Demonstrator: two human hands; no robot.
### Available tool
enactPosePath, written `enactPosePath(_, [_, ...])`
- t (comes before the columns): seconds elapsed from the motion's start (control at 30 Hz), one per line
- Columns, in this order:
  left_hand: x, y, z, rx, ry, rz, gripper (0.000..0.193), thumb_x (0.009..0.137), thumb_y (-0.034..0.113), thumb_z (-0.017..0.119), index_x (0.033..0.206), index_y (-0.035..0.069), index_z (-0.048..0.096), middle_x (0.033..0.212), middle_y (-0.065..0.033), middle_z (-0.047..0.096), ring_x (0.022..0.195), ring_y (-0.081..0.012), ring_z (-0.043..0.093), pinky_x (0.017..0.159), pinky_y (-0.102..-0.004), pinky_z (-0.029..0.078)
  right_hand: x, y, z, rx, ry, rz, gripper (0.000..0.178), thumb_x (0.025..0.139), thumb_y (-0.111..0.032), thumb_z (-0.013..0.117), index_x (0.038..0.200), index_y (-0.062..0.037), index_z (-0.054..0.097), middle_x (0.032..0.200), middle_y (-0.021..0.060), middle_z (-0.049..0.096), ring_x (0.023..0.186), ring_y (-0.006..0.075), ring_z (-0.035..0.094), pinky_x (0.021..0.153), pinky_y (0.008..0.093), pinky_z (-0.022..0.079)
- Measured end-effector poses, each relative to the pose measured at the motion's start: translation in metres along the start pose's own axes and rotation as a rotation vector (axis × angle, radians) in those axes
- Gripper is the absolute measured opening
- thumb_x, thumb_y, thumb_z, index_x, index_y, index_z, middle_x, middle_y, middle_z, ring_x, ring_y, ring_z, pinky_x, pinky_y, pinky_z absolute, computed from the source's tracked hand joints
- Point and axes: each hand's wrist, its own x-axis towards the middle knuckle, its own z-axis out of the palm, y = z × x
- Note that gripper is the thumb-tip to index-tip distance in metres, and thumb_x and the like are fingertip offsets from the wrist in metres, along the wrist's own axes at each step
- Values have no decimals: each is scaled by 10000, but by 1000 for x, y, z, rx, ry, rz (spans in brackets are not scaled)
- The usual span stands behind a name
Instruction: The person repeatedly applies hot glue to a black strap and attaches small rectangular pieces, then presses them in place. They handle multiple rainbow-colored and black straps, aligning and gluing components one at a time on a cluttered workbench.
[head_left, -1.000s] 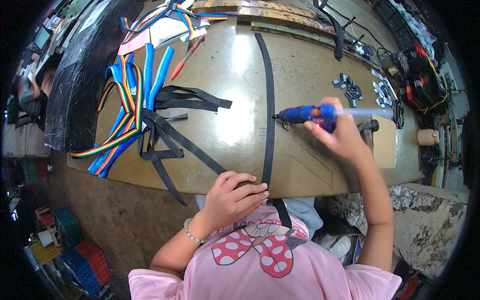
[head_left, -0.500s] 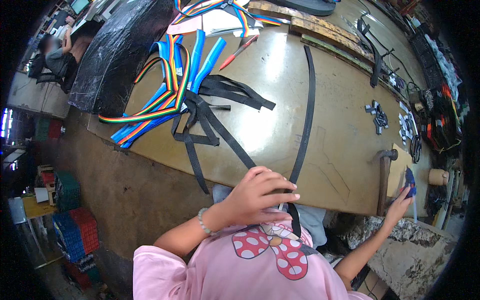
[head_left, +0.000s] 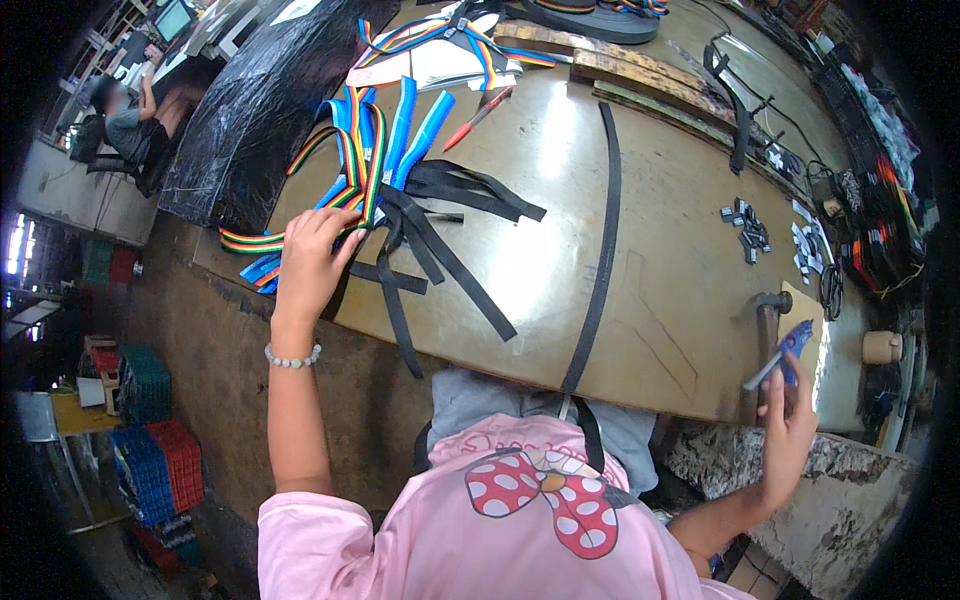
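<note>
My left hand [head_left: 315, 258] reaches over the near side of the strap pile, fingers bent and pressed on a rainbow-striped strap [head_left: 255, 242]. Under and beside it lie blue straps [head_left: 428, 125] and several black webbing straps [head_left: 470, 298], fanned out to the right. At the far right my right hand [head_left: 790, 425] grips a blue-handled cutter [head_left: 797, 346] with a narrow pale blade pointing left. Between the two hands a long black strap [head_left: 608, 220] runs down the table and over its near edge toward my lap.
A hammer [head_left: 768, 325] rests by the right end of the table. Small black pieces [head_left: 745, 230] lie in a heap beyond it. A red pen [head_left: 478, 120] and wooden boards [head_left: 650, 82] are farther back. A person [head_left: 128, 118] sits at the far left.
My left hand has moved from the near end of the long black strap to the strap pile at left. My right hand has raised the cutter and brought it leftward beside the hammer.
</note>
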Motion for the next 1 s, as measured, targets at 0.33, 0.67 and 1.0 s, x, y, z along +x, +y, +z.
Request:
enactPosePath(0.33, [2, -4, 7, 4, -11, 109, 213, 851, 47, 697, 1034, 0, 599, 1004, -141, 629, 976, -339, 595, 866, -423, 477, -1, -48, 22, 186, 246, -300, 359, 979, -197, 619, 1299, -39, 590, 857, 66, 667, 720, 97, 570, 664, 245, 467])
enactPosePath(0.67, [20, -17, -25, -98, 64, 75, 146, 936, 53, 600, 1046, -42, 582, 943, -165, 627, 887, -299, 614, 822, -381, 493, 0, -65, 28, 350, 395, -307, 443, 919, -76, 659, 1348, -48, 552, 1017, 76, 676, 894, 131, 606, 851, 280, 480])
enactPosePath(1.0, [75, 171, -80, -391, 311, 466, 129, 938, 6, 596, 1063, -16, 621, 983, -135, 638, 896, -223, 632, 786, -333, 510, 5, -150, 51, -1, 402, -1209, 416, 963, -252, 604, 1278, 18, 566, 1236, 198, 618, 1153, 291, 584, 976, 378, 450])
